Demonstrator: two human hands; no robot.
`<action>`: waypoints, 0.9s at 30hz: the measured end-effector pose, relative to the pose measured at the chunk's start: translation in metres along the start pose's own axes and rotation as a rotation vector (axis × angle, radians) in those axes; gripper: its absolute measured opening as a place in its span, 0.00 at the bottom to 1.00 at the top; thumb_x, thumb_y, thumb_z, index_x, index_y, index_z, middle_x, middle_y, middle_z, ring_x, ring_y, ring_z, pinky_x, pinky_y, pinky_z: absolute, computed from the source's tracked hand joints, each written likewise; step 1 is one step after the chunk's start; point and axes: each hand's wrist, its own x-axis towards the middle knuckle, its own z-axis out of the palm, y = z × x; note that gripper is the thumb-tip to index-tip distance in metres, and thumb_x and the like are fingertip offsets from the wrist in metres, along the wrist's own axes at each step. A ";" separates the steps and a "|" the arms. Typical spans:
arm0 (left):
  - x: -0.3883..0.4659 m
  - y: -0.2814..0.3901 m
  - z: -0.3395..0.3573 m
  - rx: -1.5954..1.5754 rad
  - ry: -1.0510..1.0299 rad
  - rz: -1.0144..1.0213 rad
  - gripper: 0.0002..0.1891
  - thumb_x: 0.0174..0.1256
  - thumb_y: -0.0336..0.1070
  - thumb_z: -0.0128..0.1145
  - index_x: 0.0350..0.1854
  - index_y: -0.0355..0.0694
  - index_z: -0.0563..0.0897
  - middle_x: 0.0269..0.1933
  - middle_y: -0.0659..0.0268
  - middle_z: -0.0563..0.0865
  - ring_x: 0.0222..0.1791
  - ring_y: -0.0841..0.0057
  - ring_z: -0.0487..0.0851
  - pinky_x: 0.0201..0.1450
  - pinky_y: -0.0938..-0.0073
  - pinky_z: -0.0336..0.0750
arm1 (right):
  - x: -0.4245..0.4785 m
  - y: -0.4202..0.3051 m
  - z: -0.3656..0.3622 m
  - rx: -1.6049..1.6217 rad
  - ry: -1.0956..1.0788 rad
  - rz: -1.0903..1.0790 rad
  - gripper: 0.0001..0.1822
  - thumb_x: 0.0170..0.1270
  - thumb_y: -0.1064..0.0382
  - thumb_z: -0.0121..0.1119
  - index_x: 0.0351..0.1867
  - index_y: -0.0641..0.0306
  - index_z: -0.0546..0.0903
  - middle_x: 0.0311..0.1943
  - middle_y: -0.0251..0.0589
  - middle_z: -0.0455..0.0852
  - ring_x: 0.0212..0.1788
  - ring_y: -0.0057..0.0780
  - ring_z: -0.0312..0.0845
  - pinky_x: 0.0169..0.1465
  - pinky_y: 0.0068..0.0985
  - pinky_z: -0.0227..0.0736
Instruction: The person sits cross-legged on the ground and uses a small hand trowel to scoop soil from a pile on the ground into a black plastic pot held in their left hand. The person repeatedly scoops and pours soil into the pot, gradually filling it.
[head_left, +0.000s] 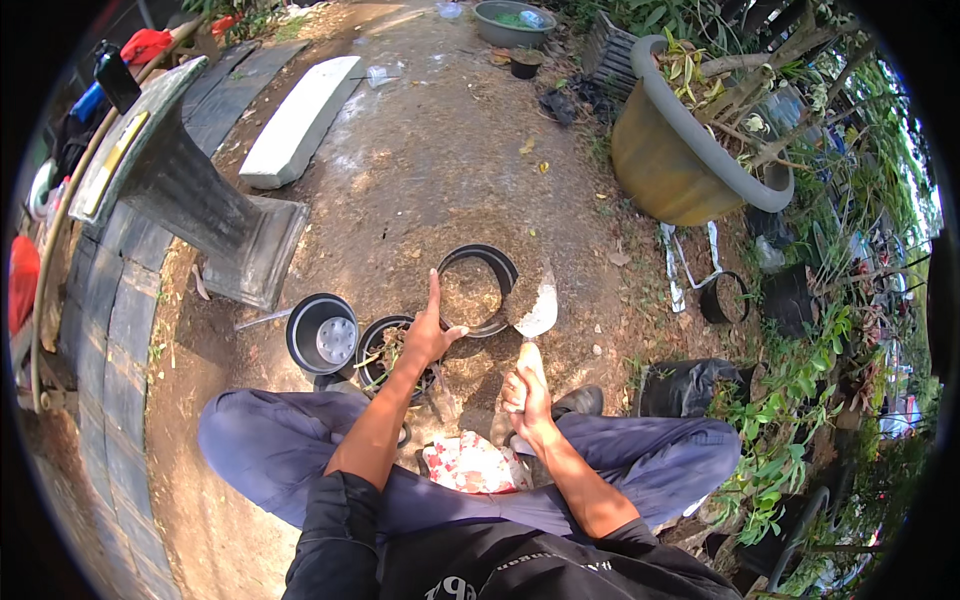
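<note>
My left hand (426, 337) is at the near left side of a round black plastic pot (509, 271), index finger and thumb spread along its rim. Brown soil-like material shows inside the pot; how deep it lies I cannot tell. In my right hand (529, 394) is the handle of a hand trowel (541, 309), its pale, dirt-smeared blade pointing away from me, just right of the pot. Partly under my left forearm stands a black pot of plant cuttings (384, 349). Left of it, a black pot (321, 334) shows a grey bottom with drainage holes.
A concrete pedestal (217, 202) and a white block (300, 124) stand to the left. At the right are a large planter (667, 150) and a black plastic bag (686, 386). A grey basin (510, 31) sits far ahead. A floral cloth (476, 463) lies between my legs.
</note>
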 end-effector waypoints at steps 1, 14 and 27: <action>-0.001 -0.002 0.000 -0.015 0.022 0.029 0.67 0.60 0.37 0.74 0.80 0.58 0.24 0.45 0.38 0.87 0.34 0.57 0.87 0.44 0.60 0.78 | -0.002 0.008 0.004 -0.004 -0.008 0.002 0.07 0.75 0.56 0.55 0.44 0.51 0.70 0.27 0.31 0.74 0.17 0.18 0.64 0.17 0.18 0.58; -0.002 0.012 -0.005 -0.045 -0.065 -0.096 0.66 0.60 0.41 0.74 0.80 0.61 0.25 0.52 0.32 0.84 0.55 0.40 0.83 0.57 0.51 0.75 | -0.011 0.039 0.013 -0.107 0.024 -0.011 0.40 0.74 0.61 0.55 0.80 0.34 0.48 0.27 0.32 0.73 0.15 0.20 0.64 0.17 0.22 0.62; 0.000 0.000 0.003 -0.043 -0.001 -0.002 0.66 0.60 0.34 0.73 0.81 0.59 0.26 0.61 0.36 0.80 0.40 0.54 0.85 0.48 0.58 0.78 | -0.003 0.042 0.013 -0.130 0.026 -0.022 0.39 0.73 0.62 0.57 0.79 0.37 0.49 0.27 0.33 0.74 0.16 0.20 0.63 0.18 0.23 0.61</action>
